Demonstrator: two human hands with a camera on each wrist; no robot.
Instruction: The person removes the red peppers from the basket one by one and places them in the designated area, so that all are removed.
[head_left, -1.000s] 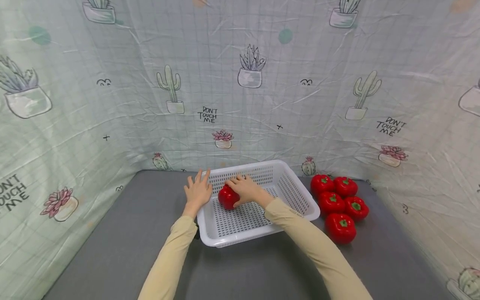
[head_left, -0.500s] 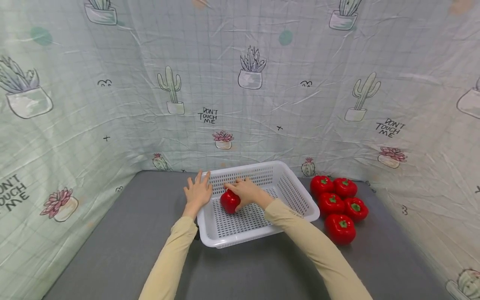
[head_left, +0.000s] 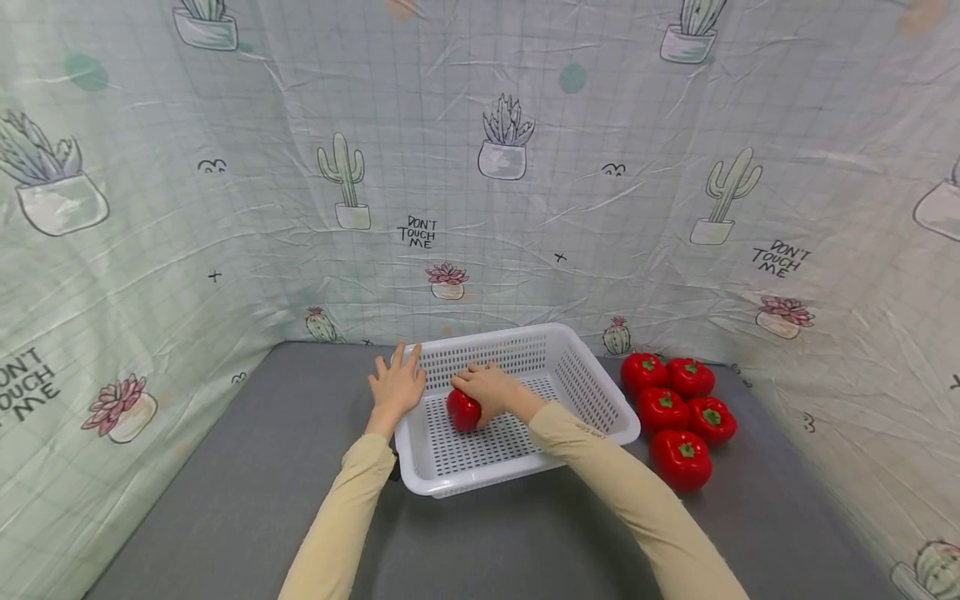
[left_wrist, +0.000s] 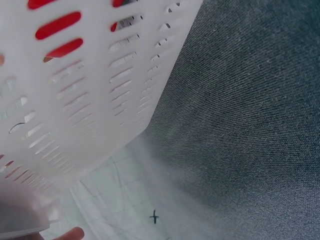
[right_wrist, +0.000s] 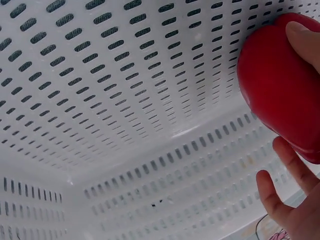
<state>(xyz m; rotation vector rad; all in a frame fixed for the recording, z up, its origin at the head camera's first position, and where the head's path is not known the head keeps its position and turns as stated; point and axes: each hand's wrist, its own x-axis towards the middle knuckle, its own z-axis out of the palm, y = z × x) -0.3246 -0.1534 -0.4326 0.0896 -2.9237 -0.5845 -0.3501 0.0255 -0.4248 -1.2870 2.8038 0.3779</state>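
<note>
A red bell pepper (head_left: 463,410) is inside the white perforated plastic basket (head_left: 487,477), toward its left side in the head view. My right hand (head_left: 492,392) grips it from above and the right; in the right wrist view its thumb lies on the pepper (right_wrist: 280,85) while two other fingers extend apart. At the basket's left rim rests my left hand (head_left: 396,390), its fingers spread and mostly straight. From the left wrist, the basket's slotted wall (left_wrist: 100,100) fills the upper left, with red showing through the slots and a fingertip (left_wrist: 70,234) at the bottom.
Several more red bell peppers (head_left: 664,408) with green stem ends stand grouped on the grey table (head_left: 247,492), right of the basket. A cactus-print curtain (head_left: 450,192) hangs behind and along both sides.
My right hand has shifted the bell pepper slightly right and toward me inside the basket, and the pepper has tipped in the grip. My left hand has stayed at the rim.
</note>
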